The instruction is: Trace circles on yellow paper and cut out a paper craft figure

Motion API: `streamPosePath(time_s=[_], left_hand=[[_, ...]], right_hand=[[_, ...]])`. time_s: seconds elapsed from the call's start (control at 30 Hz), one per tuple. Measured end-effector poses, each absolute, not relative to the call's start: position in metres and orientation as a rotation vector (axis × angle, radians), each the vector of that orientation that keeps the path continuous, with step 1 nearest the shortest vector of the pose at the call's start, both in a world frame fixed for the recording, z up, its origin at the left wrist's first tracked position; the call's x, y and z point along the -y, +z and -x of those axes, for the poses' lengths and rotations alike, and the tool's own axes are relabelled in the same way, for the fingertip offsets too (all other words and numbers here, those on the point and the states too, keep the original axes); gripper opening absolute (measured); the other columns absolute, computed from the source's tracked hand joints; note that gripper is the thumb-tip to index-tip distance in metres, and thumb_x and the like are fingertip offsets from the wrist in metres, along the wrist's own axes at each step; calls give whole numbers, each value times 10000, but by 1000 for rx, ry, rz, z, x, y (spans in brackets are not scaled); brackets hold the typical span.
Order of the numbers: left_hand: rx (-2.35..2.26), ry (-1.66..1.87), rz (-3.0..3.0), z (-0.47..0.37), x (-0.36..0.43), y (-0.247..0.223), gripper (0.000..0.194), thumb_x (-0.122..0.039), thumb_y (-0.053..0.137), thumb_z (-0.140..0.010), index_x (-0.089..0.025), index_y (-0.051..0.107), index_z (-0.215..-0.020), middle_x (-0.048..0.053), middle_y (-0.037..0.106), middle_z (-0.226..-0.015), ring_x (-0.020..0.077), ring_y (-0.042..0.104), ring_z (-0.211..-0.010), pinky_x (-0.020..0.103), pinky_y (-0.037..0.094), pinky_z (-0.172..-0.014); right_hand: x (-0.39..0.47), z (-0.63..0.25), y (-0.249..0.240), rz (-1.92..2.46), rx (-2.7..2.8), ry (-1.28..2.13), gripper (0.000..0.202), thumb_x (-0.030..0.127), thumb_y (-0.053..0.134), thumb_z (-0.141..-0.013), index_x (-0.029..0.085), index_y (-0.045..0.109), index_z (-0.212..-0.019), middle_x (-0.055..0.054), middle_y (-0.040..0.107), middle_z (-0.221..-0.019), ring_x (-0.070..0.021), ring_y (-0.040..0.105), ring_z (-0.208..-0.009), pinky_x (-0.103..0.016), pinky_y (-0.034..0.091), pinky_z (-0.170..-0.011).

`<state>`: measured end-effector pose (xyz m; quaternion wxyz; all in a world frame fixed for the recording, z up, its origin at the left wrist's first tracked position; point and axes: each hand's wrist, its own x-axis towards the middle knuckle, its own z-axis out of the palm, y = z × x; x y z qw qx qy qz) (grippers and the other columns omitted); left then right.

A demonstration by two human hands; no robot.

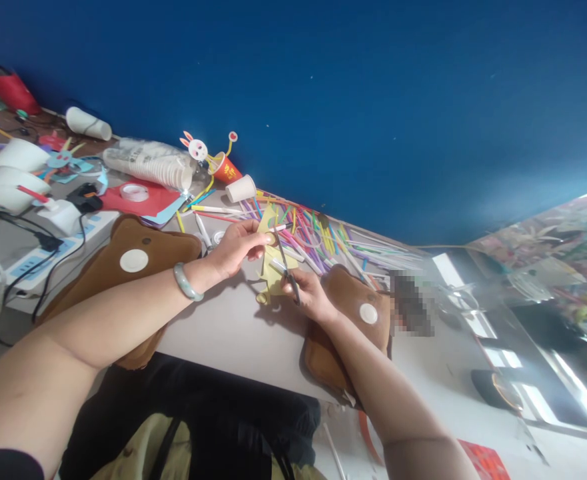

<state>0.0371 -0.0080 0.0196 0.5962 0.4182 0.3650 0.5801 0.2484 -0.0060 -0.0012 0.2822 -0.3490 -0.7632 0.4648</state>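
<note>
Between thumb and fingers, my left hand [240, 248] pinches a piece of yellow paper [274, 283] with cut, irregular edges. My right hand [307, 293] is closed around a pair of scissors [284, 261], its blades pointing up and away from me beside the left fingertips, against the paper. Whether the blades are parted is hard to make out. The paper hangs down over the white table, and a small curled end dangles at its lower left. A pale green bangle [187, 283] circles my left wrist.
Brown bear-shaped cushions [134, 280] [346, 333] lie under each forearm. Colourful pipe cleaners [318, 240] cover the table along the blue wall [293, 100]. At left are stacked paper cups [148, 163], a tape roll [134, 192], red paper [116, 200] and a power strip [38, 250] with cables.
</note>
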Motion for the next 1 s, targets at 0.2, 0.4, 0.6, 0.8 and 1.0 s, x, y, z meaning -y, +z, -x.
streamPosePath(time_s=[0.2, 0.4, 0.6, 0.8, 1.0], left_hand=[[-859, 1341, -982, -37, 9, 21, 216, -299, 734, -690, -170, 562, -666, -29, 548, -569, 61, 467, -475, 216, 284, -468], [-850, 1329, -993, -38, 9, 21, 215, -290, 737, -684, -170, 560, -660, -34, 541, -563, 63, 466, -467, 214, 285, -461], [-844, 1335, -996, -38, 9, 22, 221, -291, 738, -681, -171, 554, -653, -31, 545, -569, 64, 468, -472, 216, 287, -463], [-859, 1331, -992, -38, 10, 23, 231, -296, 734, -679, -174, 540, -649, -29, 551, -586, 63, 468, -478, 218, 280, -465], [-847, 1337, -996, -38, 10, 21, 227, -293, 730, -698, -174, 541, -657, -29, 550, -588, 66, 473, -484, 220, 279, -470]], right_hand=[[6, -250, -1, 914, 2049, 1243, 575, 729, 676, -764, 182, 566, -622, 15, 527, -595, -134, 447, -607, -299, 384, -615], [6, -250, -1, 910, 2048, 1265, 562, 712, 673, -778, 183, 555, -628, 21, 513, -590, -129, 440, -596, -299, 384, -610], [7, -249, 1, 920, 2046, 1269, 565, 717, 680, -769, 187, 553, -621, 17, 520, -590, -130, 437, -589, -300, 381, -598], [7, -249, 2, 925, 2057, 1245, 586, 739, 677, -754, 190, 540, -603, 20, 510, -584, -129, 433, -591, -302, 379, -598], [7, -248, 3, 927, 2049, 1252, 579, 726, 681, -756, 187, 544, -599, 18, 517, -581, -128, 441, -587, -293, 370, -596]])
